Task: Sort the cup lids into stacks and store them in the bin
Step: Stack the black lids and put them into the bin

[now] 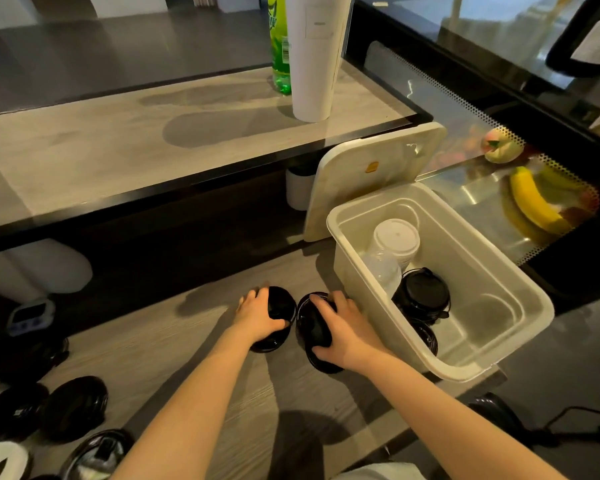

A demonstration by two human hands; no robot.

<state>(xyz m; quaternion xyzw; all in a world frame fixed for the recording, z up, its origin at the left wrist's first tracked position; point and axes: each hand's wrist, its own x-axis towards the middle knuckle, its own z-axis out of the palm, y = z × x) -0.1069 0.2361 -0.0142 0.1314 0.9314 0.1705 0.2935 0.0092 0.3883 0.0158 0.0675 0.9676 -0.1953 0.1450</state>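
Note:
Two stacks of black cup lids sit side by side on the wooden counter. My left hand (258, 311) grips the left black stack (280, 308) from above. My right hand (340, 327) grips the right black stack (315, 330), which lies close to the wall of the white plastic bin (368, 292). Inside the bin stand a stack of white lids (395, 239), clear lids (385, 271) and black lids (425, 292). More black lids (75, 405) lie loose at the lower left of the counter.
The bin's white cover (371, 174) leans upright behind it. A raised shelf holds a green bottle (278, 46) and a tall white cup stack (314, 57). A glass display case with a banana (530, 202) is at the right. A small timer (30, 317) sits left.

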